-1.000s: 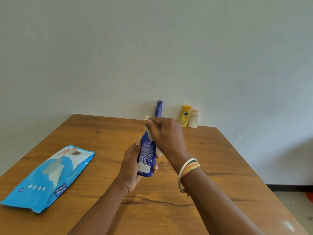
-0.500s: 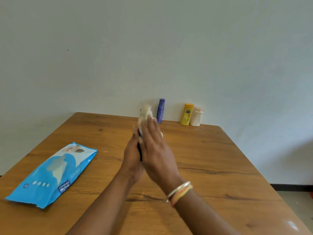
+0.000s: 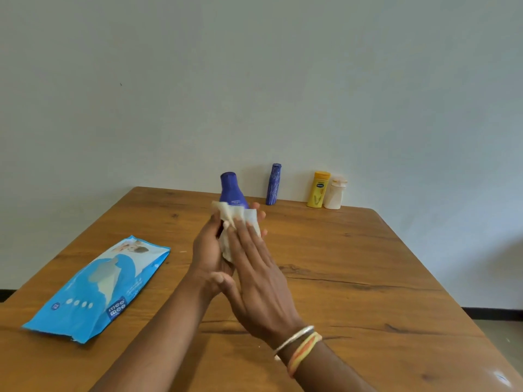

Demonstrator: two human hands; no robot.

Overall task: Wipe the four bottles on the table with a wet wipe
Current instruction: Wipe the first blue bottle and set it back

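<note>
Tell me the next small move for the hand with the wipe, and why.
Probably slide the right hand and its wet wipe up toward the cap of the dark blue bottle. The wipe covers only the body, held in the left hand; the neck and cap stand bare above it.

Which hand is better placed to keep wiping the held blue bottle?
Probably the right hand. Its flat fingers already press the wipe against the blue bottle, while the left hand is wrapped around the bottle's body, holding it.
</note>
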